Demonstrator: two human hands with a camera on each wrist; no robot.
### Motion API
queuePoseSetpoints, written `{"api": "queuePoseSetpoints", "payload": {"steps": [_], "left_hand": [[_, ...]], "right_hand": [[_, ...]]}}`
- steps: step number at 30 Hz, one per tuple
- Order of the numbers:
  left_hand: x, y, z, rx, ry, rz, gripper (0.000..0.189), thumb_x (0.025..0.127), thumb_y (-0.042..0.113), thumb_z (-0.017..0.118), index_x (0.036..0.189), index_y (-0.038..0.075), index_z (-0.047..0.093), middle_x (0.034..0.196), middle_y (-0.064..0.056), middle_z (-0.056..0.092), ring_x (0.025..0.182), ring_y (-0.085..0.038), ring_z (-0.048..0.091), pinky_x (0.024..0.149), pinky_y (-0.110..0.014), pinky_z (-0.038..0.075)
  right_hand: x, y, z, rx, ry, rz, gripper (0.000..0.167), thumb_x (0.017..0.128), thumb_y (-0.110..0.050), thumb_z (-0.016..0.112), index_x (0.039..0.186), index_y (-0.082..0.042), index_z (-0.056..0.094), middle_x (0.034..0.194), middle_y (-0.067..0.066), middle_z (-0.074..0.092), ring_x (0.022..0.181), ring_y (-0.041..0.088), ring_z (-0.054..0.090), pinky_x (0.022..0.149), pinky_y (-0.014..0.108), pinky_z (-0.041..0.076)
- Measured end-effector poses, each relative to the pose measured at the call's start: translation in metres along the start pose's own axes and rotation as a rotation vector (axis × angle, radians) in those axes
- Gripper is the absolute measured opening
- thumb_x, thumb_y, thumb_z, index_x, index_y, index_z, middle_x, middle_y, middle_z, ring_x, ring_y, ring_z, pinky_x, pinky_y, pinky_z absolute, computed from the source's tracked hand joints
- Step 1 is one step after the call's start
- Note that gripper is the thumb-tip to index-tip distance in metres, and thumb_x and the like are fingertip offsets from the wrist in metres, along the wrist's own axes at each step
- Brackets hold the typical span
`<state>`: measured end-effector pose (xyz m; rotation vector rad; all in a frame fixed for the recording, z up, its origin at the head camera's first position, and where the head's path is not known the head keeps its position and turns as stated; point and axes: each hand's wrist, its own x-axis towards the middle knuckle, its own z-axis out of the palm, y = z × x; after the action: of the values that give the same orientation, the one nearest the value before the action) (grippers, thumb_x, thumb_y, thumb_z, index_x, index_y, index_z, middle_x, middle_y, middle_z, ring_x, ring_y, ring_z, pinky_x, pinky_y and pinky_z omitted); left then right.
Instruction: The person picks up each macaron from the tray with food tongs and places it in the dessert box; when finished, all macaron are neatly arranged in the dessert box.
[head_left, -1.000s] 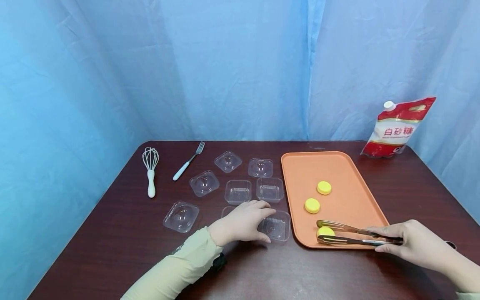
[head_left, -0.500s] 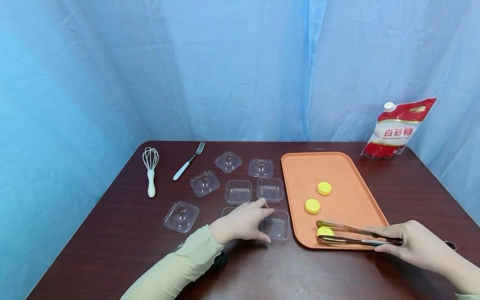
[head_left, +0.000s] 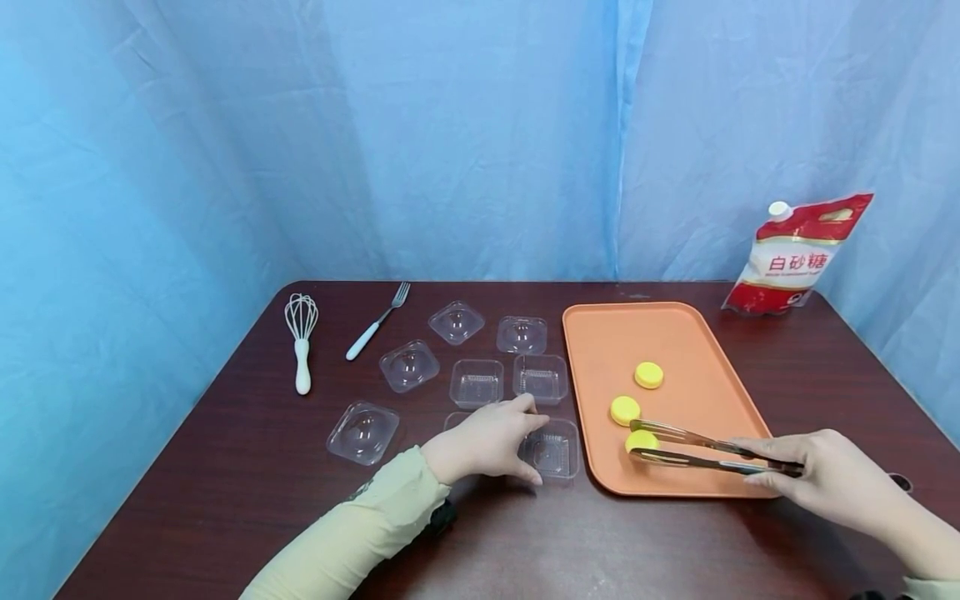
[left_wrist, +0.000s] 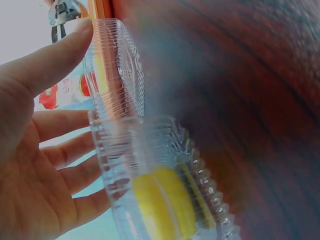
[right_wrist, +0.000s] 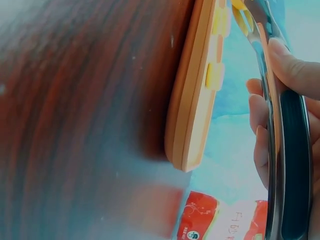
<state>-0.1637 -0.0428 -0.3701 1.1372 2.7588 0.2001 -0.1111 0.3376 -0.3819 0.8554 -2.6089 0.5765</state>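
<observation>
My left hand (head_left: 483,442) holds a clear plastic container (head_left: 558,450) just left of the orange tray (head_left: 622,333), thumb at its near side and fingers at its rim. In the left wrist view, a neighbouring clear container (left_wrist: 112,150) has a yellow macaron (left_wrist: 165,205) in it; in the head view my hand mostly covers that one. My right hand (head_left: 832,479) grips metal tongs (head_left: 705,462) with dark handles. Between the tong tips is a yellow macaron (head_left: 642,442), over the tray's near left part. Two more macarons, one nearer (head_left: 625,410) and one farther (head_left: 648,375), lie on the tray.
Two more clear containers (head_left: 477,383) stand behind my left hand. Several domed clear lids (head_left: 363,433) lie left of and behind them. A whisk (head_left: 302,367) and a fork (head_left: 363,340) are at the far left. A sugar bag (head_left: 795,258) stands at the back right.
The tongs, with a macaron between their tips, have moved up and slightly left from the tray's near edge. My left hand and the container have barely moved.
</observation>
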Motion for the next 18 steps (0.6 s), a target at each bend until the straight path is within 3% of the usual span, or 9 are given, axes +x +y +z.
{"api": "queuePoseSetpoints", "payload": {"steps": [11, 18], "left_hand": [[-0.001, 0.0, -0.001, -0.033, 0.006, -0.007, 0.074, 0.069, 0.046, 0.081, 0.128, 0.008, 0.059, 0.103, 0.0, 0.051, 0.076, -0.008, 0.049, 0.071, -0.019, 0.045], [0.0, -0.001, 0.001, -0.048, 0.013, -0.015, 0.074, 0.067, 0.046, 0.083, 0.127, 0.009, 0.059, 0.1, 0.001, 0.05, 0.077, -0.008, 0.048, 0.07, -0.019, 0.043]], "right_hand": [[0.009, -0.01, 0.002, 0.001, 0.042, 0.04, 0.042, 0.054, -0.003, 0.086, 0.094, -0.01, 0.075, 0.054, -0.029, 0.045, 0.052, -0.012, 0.03, 0.045, 0.007, 0.024], [0.02, -0.019, 0.006, 0.026, 0.069, 0.034, 0.043, 0.054, -0.003, 0.087, 0.095, -0.012, 0.076, 0.058, -0.027, 0.052, 0.051, -0.012, 0.032, 0.044, 0.006, 0.025]]}}
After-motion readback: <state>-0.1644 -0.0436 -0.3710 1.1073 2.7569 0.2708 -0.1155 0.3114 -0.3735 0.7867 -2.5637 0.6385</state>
